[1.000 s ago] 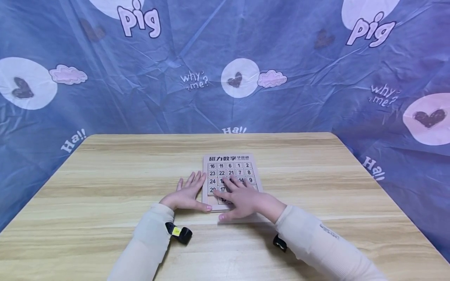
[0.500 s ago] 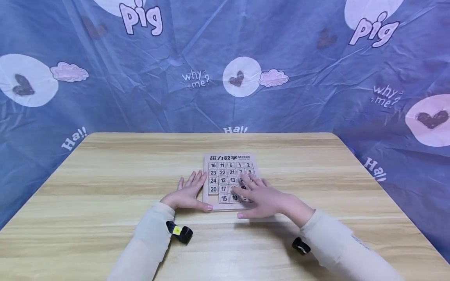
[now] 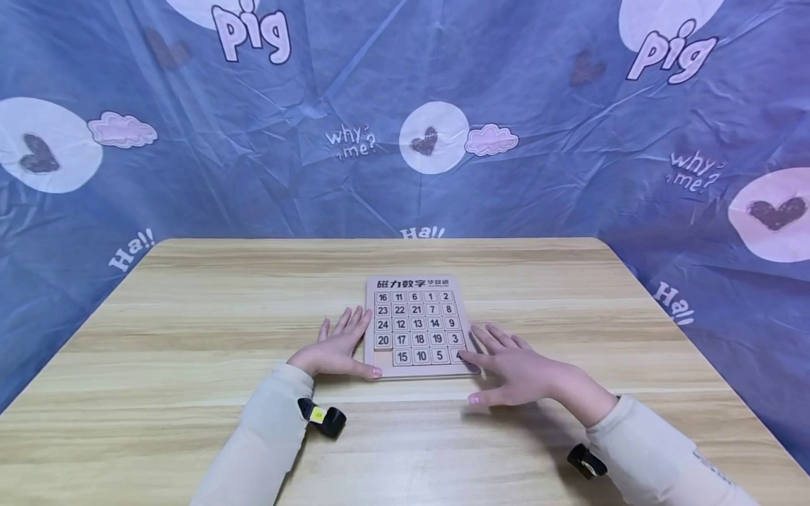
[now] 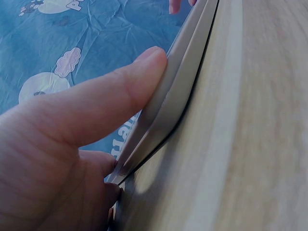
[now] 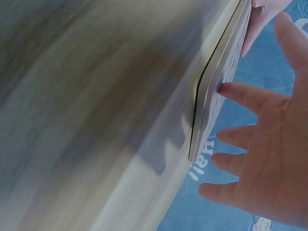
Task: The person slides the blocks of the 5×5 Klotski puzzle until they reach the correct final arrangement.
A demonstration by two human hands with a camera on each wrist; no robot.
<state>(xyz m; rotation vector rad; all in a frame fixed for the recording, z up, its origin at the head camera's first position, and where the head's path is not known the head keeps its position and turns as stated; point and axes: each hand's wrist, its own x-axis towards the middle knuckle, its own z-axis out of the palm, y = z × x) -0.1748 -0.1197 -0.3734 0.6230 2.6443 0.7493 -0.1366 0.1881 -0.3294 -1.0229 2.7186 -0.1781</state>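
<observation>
A sliding number puzzle [image 3: 418, 372] lies flat on the table, with numbered square tiles in its frame and a gap at the front left corner. My left hand [image 3: 335, 353] steadies it with straight fingers along the left side. The thumb [image 4: 139, 79] rests on the front left corner. Over the puzzle's front right corner, my right hand [image 3: 522, 372] is spread with fingers extended. Its index finger [image 5: 245, 96] touches or hovers just over the tile marked 4 [image 3: 458, 355], partly covering it. The other right fingers are beyond the right edge, holding nothing.
The wooden table [image 3: 221, 295] extends around the puzzle on all sides. A blue printed cloth [image 3: 285, 183] hangs behind it and to the sides. Small black cameras are strapped to both wrists, over the pale sleeves [image 3: 253, 436].
My right hand has moved rightward across the puzzle to its front right corner, uncovering the middle tiles. The left hand and the puzzle have stayed in place.
</observation>
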